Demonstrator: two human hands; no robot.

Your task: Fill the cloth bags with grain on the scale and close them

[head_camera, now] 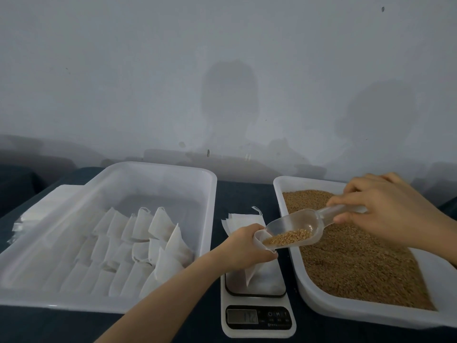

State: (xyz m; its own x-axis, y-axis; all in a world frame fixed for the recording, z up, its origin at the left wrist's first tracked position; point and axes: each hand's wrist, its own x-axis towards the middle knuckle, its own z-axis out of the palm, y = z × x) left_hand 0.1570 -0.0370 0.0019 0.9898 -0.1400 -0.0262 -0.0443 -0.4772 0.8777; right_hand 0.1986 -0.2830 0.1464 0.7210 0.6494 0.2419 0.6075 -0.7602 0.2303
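Note:
My left hand (243, 246) grips the open mouth of a white cloth bag (259, 273) that stands on the white kitchen scale (257, 315). My right hand (385, 206) holds the handle of a clear plastic scoop (296, 230). The scoop tilts down to the left, with its lip at the bag's mouth and brown grain lying in its front end. To the right, a white tray (279, 186) is filled with loose brown grain (351, 258). The scale's display shows digits that are hard to read.
A large white tray (158, 167) on the left holds several filled, closed cloth bags (138, 243). Empty flat bags (243, 219) lie behind the scale, and a stack of them (47, 204) lies left of the large tray. Everything rests on a dark blue surface against a grey wall.

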